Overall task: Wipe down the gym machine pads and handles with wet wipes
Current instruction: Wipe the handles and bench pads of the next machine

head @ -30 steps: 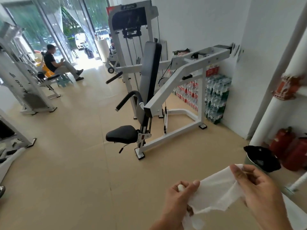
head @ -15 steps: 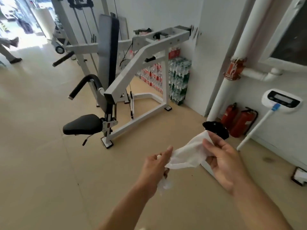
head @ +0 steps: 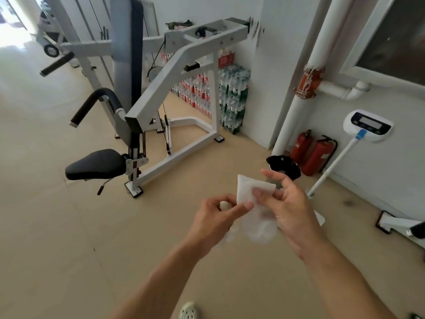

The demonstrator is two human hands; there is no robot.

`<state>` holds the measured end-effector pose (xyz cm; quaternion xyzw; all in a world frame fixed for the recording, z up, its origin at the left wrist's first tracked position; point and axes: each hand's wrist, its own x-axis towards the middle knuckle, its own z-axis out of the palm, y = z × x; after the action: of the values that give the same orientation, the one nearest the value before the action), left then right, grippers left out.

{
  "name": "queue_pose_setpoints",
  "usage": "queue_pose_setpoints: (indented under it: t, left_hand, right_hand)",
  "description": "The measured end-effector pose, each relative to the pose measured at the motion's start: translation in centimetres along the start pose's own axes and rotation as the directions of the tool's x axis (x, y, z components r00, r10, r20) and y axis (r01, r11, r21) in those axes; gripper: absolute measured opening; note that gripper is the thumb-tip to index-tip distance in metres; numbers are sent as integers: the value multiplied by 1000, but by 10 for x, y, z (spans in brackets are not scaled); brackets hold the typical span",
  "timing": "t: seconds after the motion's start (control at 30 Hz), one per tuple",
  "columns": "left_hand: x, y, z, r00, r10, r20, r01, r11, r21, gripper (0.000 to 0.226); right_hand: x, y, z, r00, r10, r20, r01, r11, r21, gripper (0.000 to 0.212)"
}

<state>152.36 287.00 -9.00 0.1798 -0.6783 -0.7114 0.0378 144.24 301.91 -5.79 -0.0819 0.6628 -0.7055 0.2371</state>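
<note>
both hands hold the wet wipe (head: 251,192) in front of the body: left hand (head: 216,217) pinches its lower edge, right hand (head: 287,203) pinches the top, apparently folding it. the machine seat (head: 96,163) is well apart.

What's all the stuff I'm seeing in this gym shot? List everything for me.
White wet wipe: one, white, held up between both hands.
White steel gym machine: one, white frame, centre left on the floor.
Black padded seat: one, black, low at the machine's front.
Dark upright back pad: one, dark grey, above the seat.
Black foam handles: two, black, left of the back pad.
Shrink-wrapped bottle packs: several, red and green labels, stacked by the wall.
Red fire extinguishers: two, red, beside the white pipe.
White standing scale: one, white, far right.
Left hand: pinches the wipe.
Right hand: pinches the wipe.
</note>
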Motion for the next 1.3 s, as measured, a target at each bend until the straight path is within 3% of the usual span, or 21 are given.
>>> queue_pose_setpoints:
  t: [0.17, 0.27, 0.37, 0.47, 0.53, 0.63, 0.73, 0.83, 1.0, 1.07, 1.1, 1.17, 1.2, 1.23, 1.3]
  left_hand:
    - [-1, -10, -11, 999, -8, -44, 3, 994, -109, 28]
    - [-4, -13, -15, 997, -19, -79, 12, 995, -97, 18]
    - [-11, -17, -19, 987, -50, -151, 34, 994, -106, 16]
    - [-21, -21, -35, 957, -104, -272, 64, 986, -153, 19]
    - [-30, -26, -54, 931, -128, -342, 69, 981, -178, 22]
    - [-40, -45, -94, 892, -198, -406, 120, 970, -210, 33]
    - [-41, -65, -147, 874, -283, -394, 176, 942, -285, 38]
    - [-35, -79, -211, 866, -356, -350, 211, 896, -391, 46]
    - [-17, -94, -333, 876, -409, -255, 210, 801, -561, 58]
    - [-8, -87, -372, 907, -415, -74, 253, 676, -692, 70]
    - [-1, -80, -387, 904, -426, 21, 289, 575, -765, 63]
    - [8, -64, -411, 954, -276, 118, 241, 473, -847, 50]
    - [15, -61, -422, 972, -211, 108, 198, 472, -859, 45]
    - [25, -62, -432, 968, -246, 47, 172, 516, -839, 38]
    - [40, -71, -455, 919, -364, -151, 146, 670, -728, 48]
  right_hand:
    - [4, 8, 5, 997, 37, -62, -38, 999, -4, 64]
    - [6, 21, 9, 978, 204, 53, -200, 977, -74, 75]
    - [0, 36, 20, 922, 320, 217, -314, 947, -63, 57]
    - [0, 45, 41, 893, 338, 297, -323, 941, -101, 48]
    - [3, 52, 64, 886, 346, 309, -317, 938, -140, 41]
    - [11, 66, 109, 935, 260, 242, -211, 955, -209, 30]
    - [27, 80, 162, 964, 153, 216, -95, 961, -259, 21]
    - [56, 95, 221, 960, 142, 240, -72, 958, -276, 15]
    - [111, 110, 343, 911, 281, 302, -241, 957, -163, 16]
    - [128, 108, 383, 880, 340, 332, -325, 940, -100, 25]
    - [136, 107, 399, 866, 359, 349, -351, 932, -89, 29]
    - [149, 106, 423, 855, 377, 357, -365, 925, -102, 39]
    - [158, 106, 433, 858, 380, 345, -365, 924, -110, 42]
    - [166, 107, 441, 864, 380, 330, -364, 925, -113, 42]
    - [188, 109, 451, 873, 391, 293, -376, 920, -108, 30]
